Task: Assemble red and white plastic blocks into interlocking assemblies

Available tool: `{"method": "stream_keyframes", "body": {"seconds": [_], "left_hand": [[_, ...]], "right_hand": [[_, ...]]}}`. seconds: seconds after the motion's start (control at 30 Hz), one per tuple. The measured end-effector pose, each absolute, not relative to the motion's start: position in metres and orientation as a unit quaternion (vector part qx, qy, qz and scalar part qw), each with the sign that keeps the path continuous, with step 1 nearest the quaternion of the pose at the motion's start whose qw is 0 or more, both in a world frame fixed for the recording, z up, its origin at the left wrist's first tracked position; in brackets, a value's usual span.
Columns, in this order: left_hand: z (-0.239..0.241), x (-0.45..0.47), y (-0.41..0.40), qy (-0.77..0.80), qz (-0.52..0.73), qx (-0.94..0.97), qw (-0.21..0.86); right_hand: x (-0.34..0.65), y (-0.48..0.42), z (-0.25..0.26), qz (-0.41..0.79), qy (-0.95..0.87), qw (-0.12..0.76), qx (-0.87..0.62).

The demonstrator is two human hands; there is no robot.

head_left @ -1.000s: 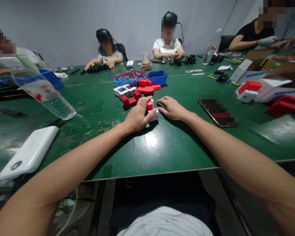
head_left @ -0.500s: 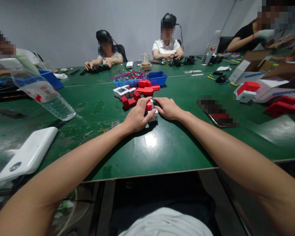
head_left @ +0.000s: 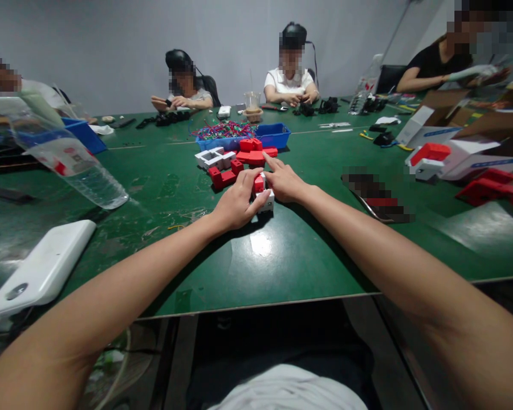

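My left hand (head_left: 238,200) is closed around a small red-and-white plastic block (head_left: 265,202) that sits on the green tabletop. The fingers cover much of it. Just right of the block, my right hand (head_left: 285,181) has its index finger stretched forward to the edge of a red plastic part (head_left: 252,156). Whether that fingertip touches the part I cannot tell. Beyond my left hand lie another red bracket-like part (head_left: 223,177) and a white frame-shaped part (head_left: 214,158).
Behind the parts stands a blue tray (head_left: 274,136) with many thin coloured pieces in its left half. A phone (head_left: 376,199) lies right, near open cartons (head_left: 474,145). Left are a plastic bottle (head_left: 79,165) and a white power bank (head_left: 43,267). Several people sit around the table.
My right hand has moved slightly forward, its index finger now reaching toward the red parts. The left hand stays on the block. Across the table, one person has raised their hands.
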State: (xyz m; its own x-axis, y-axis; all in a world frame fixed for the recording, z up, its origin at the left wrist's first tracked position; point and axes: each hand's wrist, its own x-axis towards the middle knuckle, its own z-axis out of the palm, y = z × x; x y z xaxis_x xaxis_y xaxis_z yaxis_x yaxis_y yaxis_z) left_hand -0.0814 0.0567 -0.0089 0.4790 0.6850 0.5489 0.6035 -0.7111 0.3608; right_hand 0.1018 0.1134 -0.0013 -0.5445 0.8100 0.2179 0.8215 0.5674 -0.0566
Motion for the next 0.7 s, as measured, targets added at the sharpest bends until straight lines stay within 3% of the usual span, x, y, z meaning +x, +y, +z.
{"method": "stream_keyframes", "body": {"seconds": [0.47,0.7], "left_hand": [[-0.009,-0.083,0.057,0.378,0.34,0.859,0.065],[-0.01,-0.083,0.057,0.367,0.347,0.861,0.055]], "right_hand": [[0.076,0.141,0.008,-0.028,-0.865,0.032,-0.501],[0.085,0.124,0.004,-0.068,-0.872,0.102,-0.475]]}}
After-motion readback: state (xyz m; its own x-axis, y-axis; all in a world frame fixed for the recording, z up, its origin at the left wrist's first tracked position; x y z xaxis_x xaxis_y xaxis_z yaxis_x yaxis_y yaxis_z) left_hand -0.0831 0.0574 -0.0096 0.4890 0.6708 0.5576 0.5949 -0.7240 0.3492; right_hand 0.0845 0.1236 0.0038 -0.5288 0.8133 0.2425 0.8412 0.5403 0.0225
